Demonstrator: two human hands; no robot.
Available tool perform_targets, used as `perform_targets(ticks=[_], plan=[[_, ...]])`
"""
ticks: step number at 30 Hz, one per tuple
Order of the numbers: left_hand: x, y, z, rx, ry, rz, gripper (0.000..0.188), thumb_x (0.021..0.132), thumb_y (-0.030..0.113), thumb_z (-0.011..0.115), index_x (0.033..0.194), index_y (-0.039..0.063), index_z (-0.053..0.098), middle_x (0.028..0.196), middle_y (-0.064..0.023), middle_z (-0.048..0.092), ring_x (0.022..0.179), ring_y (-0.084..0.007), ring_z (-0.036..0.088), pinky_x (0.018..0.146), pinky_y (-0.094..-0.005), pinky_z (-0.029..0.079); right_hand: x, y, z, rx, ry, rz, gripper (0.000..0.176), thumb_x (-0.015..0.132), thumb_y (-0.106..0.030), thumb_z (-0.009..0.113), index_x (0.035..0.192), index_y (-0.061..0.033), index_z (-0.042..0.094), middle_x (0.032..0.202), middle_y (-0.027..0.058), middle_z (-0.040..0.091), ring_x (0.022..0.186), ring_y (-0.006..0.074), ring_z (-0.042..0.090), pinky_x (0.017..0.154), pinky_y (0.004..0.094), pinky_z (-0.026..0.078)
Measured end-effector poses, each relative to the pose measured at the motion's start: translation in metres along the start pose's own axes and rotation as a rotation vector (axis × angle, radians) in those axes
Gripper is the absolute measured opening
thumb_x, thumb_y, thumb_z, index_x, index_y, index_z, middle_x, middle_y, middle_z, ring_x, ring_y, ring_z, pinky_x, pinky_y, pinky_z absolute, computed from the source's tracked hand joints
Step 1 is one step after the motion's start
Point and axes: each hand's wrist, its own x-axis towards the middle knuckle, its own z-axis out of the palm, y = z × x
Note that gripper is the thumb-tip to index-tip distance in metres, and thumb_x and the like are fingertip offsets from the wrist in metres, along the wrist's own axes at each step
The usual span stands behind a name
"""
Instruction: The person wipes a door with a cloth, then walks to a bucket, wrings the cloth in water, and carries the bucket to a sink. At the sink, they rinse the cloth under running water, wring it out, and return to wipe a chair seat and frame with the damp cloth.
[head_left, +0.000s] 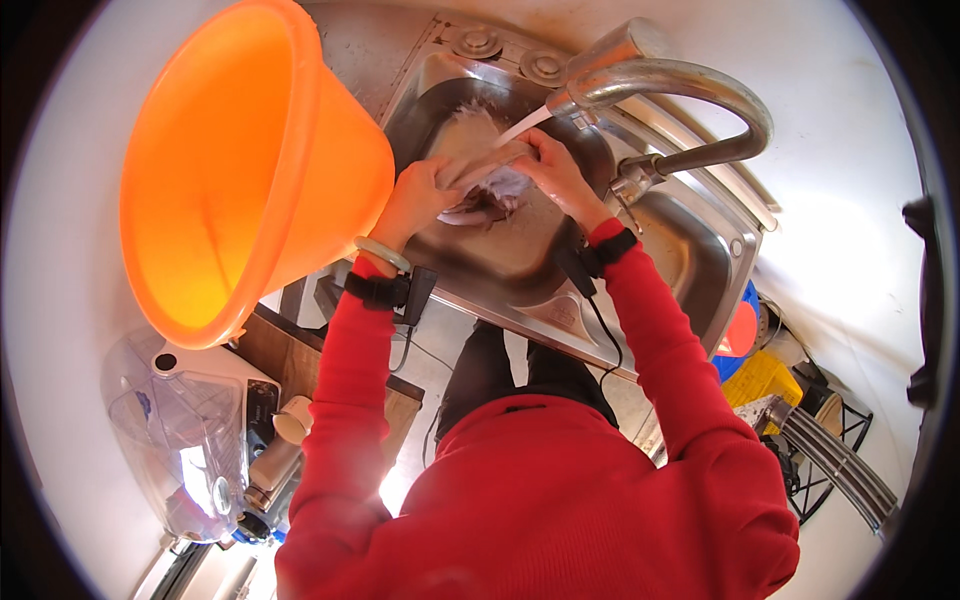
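Observation:
Both hands are over the left basin (480, 259) of a stainless steel double sink. A wet beige cloth (486, 165) stretches between them. My left hand (421, 196) grips its left end, and my right hand (556, 174) pinches the right end with bent fingers. From the curved metal faucet (679, 75), a stream of water (525, 126) falls onto the cloth. Under the hands lies a bunched whitish and dark reddish mass (491, 204); whether it belongs to the cloth cannot be made out. Water splashes beyond the cloth.
A large orange plastic bucket (337, 157) stands at the left with its mouth tilted my way. The second basin (675, 247) is at the right. Below the bucket are a clear-domed appliance (180, 435) and a paper cup (292, 420). Cabled black straps are on both wrists.

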Motion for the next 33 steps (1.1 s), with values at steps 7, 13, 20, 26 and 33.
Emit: perform_targets(ticks=[7, 13, 20, 26, 33], plan=[[0.005, -0.006, -0.005, -0.554, 0.225, -0.132, 0.022, 0.078, 0.009, 0.062, 0.097, -0.002, 0.063, 0.076, -0.0058, 0.065, 0.073, -0.0128, 0.062, 0.065, -0.0287, 0.049, -0.016, -0.067, -0.006, -0.177, 0.104, -0.149, 0.037, 0.079, -0.010, 0.067, 0.114, -0.0003, 0.057, 0.094, 0.0037, 0.059, 0.088, 0.0130, 0.056, 0.077, 0.0296, 0.046], [0.035, -0.008, -0.006, -0.254, 0.442, 0.154, 0.017, 0.082, 0.011, 0.061, 0.097, 0.004, 0.065, 0.086, -0.0020, 0.063, 0.076, -0.0104, 0.057, 0.070, -0.0229, 0.045, -0.001, -0.043, -0.012, -0.732, -0.231, 0.069, 0.039, 0.083, -0.019, 0.069, 0.118, -0.0043, 0.061, 0.094, 0.0078, 0.066, 0.085, 0.0172, 0.063, 0.076, 0.0311, 0.050], [0.040, -0.027, 0.054, -0.999, 0.231, -0.315, 0.034, 0.093, 0.041, 0.059, 0.103, 0.009, 0.063, 0.093, -0.0004, 0.061, 0.086, -0.0114, 0.055, 0.079, -0.0319, 0.047, 0.006, -0.004, 0.024, 0.311, 0.046, 0.213, 0.026, 0.091, -0.020, 0.062, 0.106, 0.0006, 0.061, 0.090, 0.0006, 0.061, 0.074, 0.0080, 0.055, 0.065, 0.0238, 0.046], [0.042, -0.110, 0.101, -1.144, 0.266, -0.066, 0.054, 0.094, 0.055, 0.048, 0.128, 0.013, 0.052, 0.114, -0.0087, 0.058, 0.105, -0.0207, 0.056, 0.094, -0.0350, 0.047, -0.014, 0.009, 0.099, 0.169, 0.056, 0.150, 0.022, 0.089, -0.025, 0.061, 0.090, -0.0026, 0.063, 0.074, -0.0005, 0.061, 0.071, 0.0128, 0.058, 0.062, 0.0316, 0.047], [0.042, -0.111, 0.114, -1.249, 0.352, -0.434, 0.045, 0.093, 0.047, 0.048, 0.112, 0.008, 0.060, 0.096, -0.0052, 0.064, 0.082, -0.0205, 0.062, 0.063, -0.0375, 0.051, 0.017, 0.024, 0.075, -1.224, 0.008, -0.373, 0.028, 0.079, -0.030, 0.061, 0.067, -0.0045, 0.061, 0.068, 0.0162, 0.061, 0.064, 0.0344, 0.062, 0.057, 0.0453, 0.046]])
